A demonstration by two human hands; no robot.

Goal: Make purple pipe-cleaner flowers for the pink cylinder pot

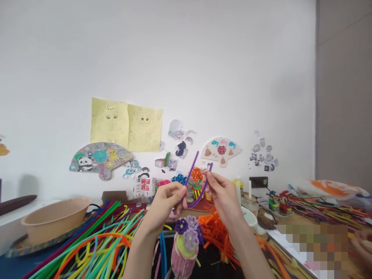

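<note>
A purple pipe cleaner (195, 204), bent into a U, is held up between my two hands. My left hand (170, 197) pinches it near its left arm, and the thumb and fingers of my right hand (217, 186) grip the other arm. Both tips stick up above the fingers. Below the hands stands a pink ribbed pot (183, 260) with a light green top, made of pipe cleaner. Purple and lilac flowers (190, 234) sit on top of it. Behind the hands is an orange flower (197, 175) in a yellow-and-black striped pot.
Loose coloured pipe cleaners (95, 244) cover the left side, and orange pieces (217, 232) lie at centre right. A beige basin (56, 217) stands far left. At right are small figurines (279, 203) and another person's hand (363, 242). Paper fans hang on the wall.
</note>
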